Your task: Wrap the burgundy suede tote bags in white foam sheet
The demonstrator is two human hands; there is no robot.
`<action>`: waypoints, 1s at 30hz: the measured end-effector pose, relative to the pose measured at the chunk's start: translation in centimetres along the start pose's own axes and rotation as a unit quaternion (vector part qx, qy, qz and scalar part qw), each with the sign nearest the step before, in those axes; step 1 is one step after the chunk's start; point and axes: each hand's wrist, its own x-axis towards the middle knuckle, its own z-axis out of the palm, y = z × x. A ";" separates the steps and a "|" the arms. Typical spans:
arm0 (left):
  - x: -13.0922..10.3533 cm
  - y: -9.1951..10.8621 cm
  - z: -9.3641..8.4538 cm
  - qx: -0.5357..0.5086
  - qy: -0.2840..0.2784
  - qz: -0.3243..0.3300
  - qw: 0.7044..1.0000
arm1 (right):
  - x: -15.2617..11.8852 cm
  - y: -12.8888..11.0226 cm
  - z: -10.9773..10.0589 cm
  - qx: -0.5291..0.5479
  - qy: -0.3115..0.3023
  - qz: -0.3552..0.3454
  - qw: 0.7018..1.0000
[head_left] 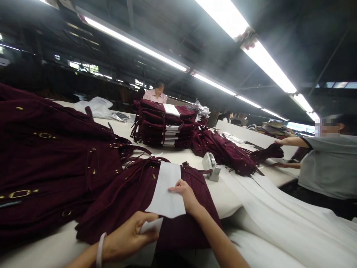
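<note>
Left hand (pixel 131 232) pinches folded white paper (pixel 152 225); loosely open right hand (pixel 189 197) best flattens long white paper strip (pixel 163 199) against maroon fabric (pixel 205 223).

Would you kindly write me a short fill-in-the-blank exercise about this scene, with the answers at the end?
The hand that holds the paper and wears a band is the ____ one. The right hand touches a strip that is ____ in colour. The stack of bags is ____ from the hands than the bag beneath them. The person in grey is on the ____ side of the picture.

Missing words: left; white; farther; right.
</note>
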 end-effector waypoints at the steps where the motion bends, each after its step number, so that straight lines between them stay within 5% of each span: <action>1: 0.0 0.0 0.0 0.025 0.008 0.003 1.000 | -0.6 -0.6 0.3 -0.044 0.021 -0.013 0.999; 6: -0.4 0.8 0.4 0.207 0.006 0.008 0.978 | -2.0 -2.1 1.7 -0.128 0.090 -0.140 0.978; 11: -1.2 2.2 1.6 0.398 0.008 0.116 0.910 | -3.4 -1.3 3.2 -0.154 0.114 -0.181 0.965; 16: -1.7 3.9 1.0 0.438 0.005 0.154 0.886 | -3.6 -0.1 3.4 0.018 0.029 -0.208 0.977; 20: -1.8 5.0 -0.2 0.484 0.029 0.217 0.847 | -3.0 0.8 3.1 0.194 -0.045 -0.159 0.967; 24: -2.2 5.4 0.1 0.522 0.037 0.260 0.812 | -3.2 0.6 2.8 0.147 -0.049 -0.144 0.977; 30: -2.2 5.8 1.8 0.531 0.002 0.225 0.817 | -4.0 -0.4 2.9 0.030 -0.026 -0.163 0.986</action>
